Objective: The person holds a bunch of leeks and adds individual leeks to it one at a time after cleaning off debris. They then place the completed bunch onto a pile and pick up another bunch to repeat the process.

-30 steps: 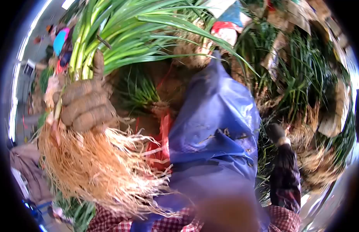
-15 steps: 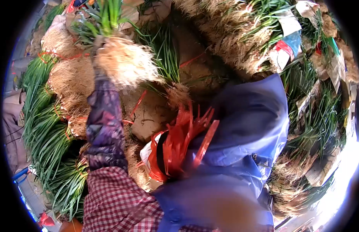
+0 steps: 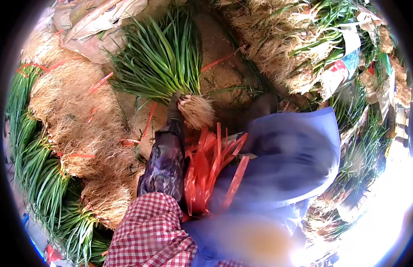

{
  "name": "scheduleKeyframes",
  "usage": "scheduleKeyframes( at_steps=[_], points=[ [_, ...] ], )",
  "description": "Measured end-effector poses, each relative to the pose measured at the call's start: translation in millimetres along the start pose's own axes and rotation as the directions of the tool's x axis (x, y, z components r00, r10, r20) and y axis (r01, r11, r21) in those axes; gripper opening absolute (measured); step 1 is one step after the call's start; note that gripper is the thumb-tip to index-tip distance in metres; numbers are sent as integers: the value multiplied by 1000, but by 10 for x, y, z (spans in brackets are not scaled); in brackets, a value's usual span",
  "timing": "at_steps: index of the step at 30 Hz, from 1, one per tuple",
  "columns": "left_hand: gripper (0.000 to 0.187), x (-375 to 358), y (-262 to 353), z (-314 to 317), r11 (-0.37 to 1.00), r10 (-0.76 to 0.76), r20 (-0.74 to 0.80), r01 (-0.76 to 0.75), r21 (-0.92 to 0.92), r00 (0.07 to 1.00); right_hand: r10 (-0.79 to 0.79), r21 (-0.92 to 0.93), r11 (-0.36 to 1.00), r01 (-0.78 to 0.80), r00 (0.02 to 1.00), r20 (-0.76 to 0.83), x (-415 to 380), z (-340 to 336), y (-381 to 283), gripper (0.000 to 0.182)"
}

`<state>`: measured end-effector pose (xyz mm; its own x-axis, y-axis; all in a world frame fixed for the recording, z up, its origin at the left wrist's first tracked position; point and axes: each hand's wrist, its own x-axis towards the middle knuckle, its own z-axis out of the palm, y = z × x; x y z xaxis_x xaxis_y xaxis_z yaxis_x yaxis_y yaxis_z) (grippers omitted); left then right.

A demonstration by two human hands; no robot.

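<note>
Evidently, your left hand point(image 3: 176, 101) touched the white stem bases of the leafy bunch point(image 3: 164, 58), its fingers too hidden to tell whether they pinched or lay spread. That bunch lay fanned on the brown ground point(image 3: 220, 44), by the far edge near the crumpled, papery sheet point(image 3: 93, 29), glossy blades above a wiry root tuft point(image 3: 196, 111). Glossy red strips point(image 3: 206, 169) bristled beside your dark patterned sleeve point(image 3: 162, 164); matted, straw-coloured roots point(image 3: 80, 111) lined the left edge.
</note>
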<state>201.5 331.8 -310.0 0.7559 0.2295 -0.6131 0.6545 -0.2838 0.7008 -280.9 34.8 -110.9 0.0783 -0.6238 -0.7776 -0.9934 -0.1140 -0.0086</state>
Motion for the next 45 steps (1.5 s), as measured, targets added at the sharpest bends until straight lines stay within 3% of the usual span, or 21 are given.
scheduleKeyframes(
  at_steps=[12,22,28,31,32,33,34,35,36,37,38,39,40,41,43,45],
  points=[
    [39,194,1,-119,1000,-16,-20,16,-5,1000,6,43,999,-6,1000,-19,-45,20,-93,31],
    [39,472,13,-327,998,62,25,-62,0,998,-49,127,990,60,995,-87,5,118,-21,30],
    [40,1144,-422,-420,977,209,67,-211,14,976,-99,220,963,157,963,-252,81,107,176,30],
    [40,941,-142,-389,960,279,206,-274,-56,938,-104,377,887,266,912,-398,228,102,360,30],
    [39,727,57,-392,955,296,261,-287,-75,919,-92,413,868,276,907,-412,265,110,392,29],
    [39,519,253,-399,950,312,316,-298,-94,896,-168,269,925,267,926,-339,298,58,390,38],
    [39,477,461,-376,921,382,277,-388,-34,882,52,126,992,-29,982,-184,0,-249,51,46],
    [39,494,670,-365,879,456,235,-475,28,858,123,226,972,-69,965,-233,-27,-248,3,41],
    [39,526,881,-385,828,530,192,-553,95,826,106,299,954,-19,955,-278,5,-199,44,36],
    [40,534,1092,-408,768,603,150,-621,157,784,13,141,990,27,961,-277,-72,-284,-3,31],
    [40,464,1312,-434,700,675,103,-678,225,731,-99,193,960,204,889,-448,-14,-230,71,27],
    [43,227,1610,-372,669,727,145,-740,73,672,-206,183,906,382,775,-597,41,-176,147,28],
    [45,-203,1999,-280,628,774,174,-774,-81,609,-134,250,882,400,721,-680,126,-165,161,31],
    [49,-1232,2462,-217,719,695,244,-658,-224,677,-56,311,852,422,662,-747,229,-208,129,34],
    [53,-2263,2933,-89,522,842,320,-805,-282,434,78,608,636,476,744,-664,150,-649,-73,37],
    [56,-3121,3166,81,386,888,396,-844,-372,232,108,573,717,398,748,-655,314,-1050,-145,45]
  ],
)
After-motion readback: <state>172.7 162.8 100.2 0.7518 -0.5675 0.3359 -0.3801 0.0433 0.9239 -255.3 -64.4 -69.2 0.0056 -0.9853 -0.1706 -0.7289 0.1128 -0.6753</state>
